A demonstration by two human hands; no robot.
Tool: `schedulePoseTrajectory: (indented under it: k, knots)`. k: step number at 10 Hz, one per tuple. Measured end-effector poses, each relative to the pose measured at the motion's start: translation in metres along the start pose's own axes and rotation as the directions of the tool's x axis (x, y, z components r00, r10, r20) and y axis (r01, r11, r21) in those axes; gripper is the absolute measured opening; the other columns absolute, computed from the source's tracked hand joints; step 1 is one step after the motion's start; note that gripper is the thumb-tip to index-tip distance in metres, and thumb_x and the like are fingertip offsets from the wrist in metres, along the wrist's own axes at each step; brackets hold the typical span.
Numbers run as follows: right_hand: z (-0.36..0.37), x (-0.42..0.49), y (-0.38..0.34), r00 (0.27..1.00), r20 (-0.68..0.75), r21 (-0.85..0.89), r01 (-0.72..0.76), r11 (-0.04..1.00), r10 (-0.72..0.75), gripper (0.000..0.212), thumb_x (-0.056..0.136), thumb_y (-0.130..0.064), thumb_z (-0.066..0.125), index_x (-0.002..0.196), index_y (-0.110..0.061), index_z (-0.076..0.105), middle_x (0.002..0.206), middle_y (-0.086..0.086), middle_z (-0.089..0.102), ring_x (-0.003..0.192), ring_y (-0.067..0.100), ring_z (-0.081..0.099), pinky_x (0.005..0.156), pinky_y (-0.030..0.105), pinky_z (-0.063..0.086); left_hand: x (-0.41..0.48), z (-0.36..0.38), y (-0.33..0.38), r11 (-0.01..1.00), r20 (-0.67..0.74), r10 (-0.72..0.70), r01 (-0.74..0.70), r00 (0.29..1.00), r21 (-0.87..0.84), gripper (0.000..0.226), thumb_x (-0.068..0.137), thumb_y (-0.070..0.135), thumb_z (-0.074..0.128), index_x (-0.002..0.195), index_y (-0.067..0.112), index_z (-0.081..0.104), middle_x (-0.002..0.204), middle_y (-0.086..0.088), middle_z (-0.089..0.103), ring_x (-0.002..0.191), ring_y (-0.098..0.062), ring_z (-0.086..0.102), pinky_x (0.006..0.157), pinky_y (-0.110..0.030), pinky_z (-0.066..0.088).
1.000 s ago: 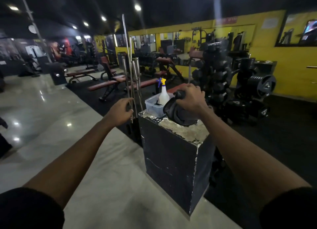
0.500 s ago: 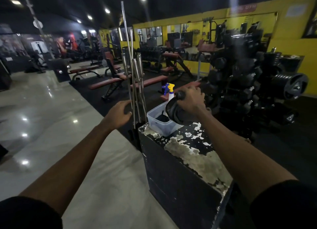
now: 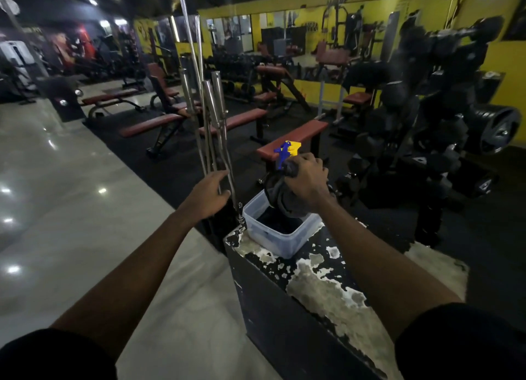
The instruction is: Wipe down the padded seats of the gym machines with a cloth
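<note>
Head view: the right hand [image 3: 306, 180] has its fingers clenched round a bunched dark cloth [image 3: 280, 199], held over the far side of a clear plastic tub [image 3: 284, 246] that stands at the corner of a chipped black box serving as the worktop [image 3: 313, 283]. The nearest padded bench [image 3: 296, 139] lies well apart beyond it, not yet wiped. The left hand [image 3: 210, 193] holds nothing, its fingers loosely released just beside a cluster of upright barbells [image 3: 213, 109]; whether it touches them cannot be told. The main risk, I judge, is the tub: it sits near the worktop edge, and a cloth dragged over its rim could tip it or knock over the spray bottle [image 3: 287, 150], whose blue and yellow head shows right behind the knuckles. A careless left arm could also disturb the leaning bars, and if the cloth is wet it may drip onto the glossy floor [image 3: 71, 209]. Against the frame half a second ago, the worktop and tub now sit nearer and lower in view, the cloth hangs further over the tub, the bottle's body is hidden behind the hand, and the left hand stays by the bars.
</note>
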State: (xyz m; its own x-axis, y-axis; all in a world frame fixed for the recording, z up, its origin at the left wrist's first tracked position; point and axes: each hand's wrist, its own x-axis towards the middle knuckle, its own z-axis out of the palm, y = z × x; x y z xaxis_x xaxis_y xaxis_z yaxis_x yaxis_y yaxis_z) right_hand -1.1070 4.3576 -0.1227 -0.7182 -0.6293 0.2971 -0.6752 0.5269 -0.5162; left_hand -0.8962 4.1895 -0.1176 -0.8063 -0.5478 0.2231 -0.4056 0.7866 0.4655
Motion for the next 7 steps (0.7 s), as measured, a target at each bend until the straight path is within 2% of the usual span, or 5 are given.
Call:
schedulePoseTrajectory:
  k: [1, 2, 4, 6, 7]
  knots:
    - [0.025, 0.012, 0.007, 0.997, 0.070, -0.031, -0.008, 1.000, 0.010, 0.048, 0.082, -0.028, 0.070, 0.129, -0.028, 0.064, 0.137, 0.005, 0.051, 0.126, 0.036, 0.044, 0.105, 0.051, 0.036, 0.018, 0.010, -0.014, 1.000, 0.029, -0.015, 0.015, 0.999, 0.010, 0.060, 0.090, 0.013, 0.063, 0.147, 0.014, 0.044, 0.148, -0.012, 0.046, 0.135, -0.026, 0.046, 0.112, -0.035, 0.036]
    - [0.062, 0.021, 0.024, 0.982, 0.185, -0.121, -0.004, 0.993, 0.027, 0.041, 0.085, -0.028, 0.067, 0.125, -0.021, 0.061, 0.131, 0.011, 0.051, 0.122, 0.040, 0.049, 0.102, 0.052, 0.043, 0.038, 0.015, -0.031, 0.999, 0.045, -0.042, 0.042, 0.998, 0.009, 0.060, 0.091, 0.014, 0.064, 0.147, 0.015, 0.044, 0.148, -0.011, 0.047, 0.135, -0.026, 0.047, 0.112, -0.034, 0.036]
    - [0.103, 0.038, 0.044, 0.918, 0.384, -0.246, 0.003, 0.969, 0.095, 0.041, 0.092, -0.033, 0.065, 0.125, -0.010, 0.055, 0.128, 0.017, 0.047, 0.121, 0.043, 0.048, 0.102, 0.055, 0.044, 0.061, 0.008, -0.059, 0.995, 0.040, -0.100, 0.100, 0.994, 0.020, 0.060, 0.091, 0.015, 0.064, 0.148, 0.013, 0.044, 0.148, -0.011, 0.046, 0.135, -0.026, 0.046, 0.113, -0.035, 0.036]
    - [0.123, 0.045, 0.056, 0.882, 0.454, -0.321, 0.030, 0.947, 0.126, 0.047, 0.091, -0.040, 0.066, 0.128, -0.012, 0.058, 0.132, 0.014, 0.047, 0.123, 0.039, 0.050, 0.106, 0.051, 0.039, 0.063, 0.002, -0.082, 0.990, -0.025, -0.141, 0.141, 0.990, 0.001, 0.059, 0.092, 0.013, 0.064, 0.147, 0.011, 0.045, 0.147, -0.012, 0.047, 0.134, -0.026, 0.047, 0.109, -0.030, 0.035]
    - [0.124, 0.061, 0.043, 0.901, 0.427, -0.316, 0.069, 0.946, 0.077, 0.038, 0.094, -0.036, 0.061, 0.124, -0.012, 0.061, 0.130, 0.012, 0.054, 0.123, 0.036, 0.053, 0.104, 0.049, 0.038, 0.064, -0.003, -0.087, 0.985, -0.065, -0.174, 0.173, 0.983, -0.018, 0.059, 0.093, 0.014, 0.064, 0.148, 0.012, 0.044, 0.148, -0.011, 0.046, 0.134, -0.025, 0.047, 0.107, -0.027, 0.034]
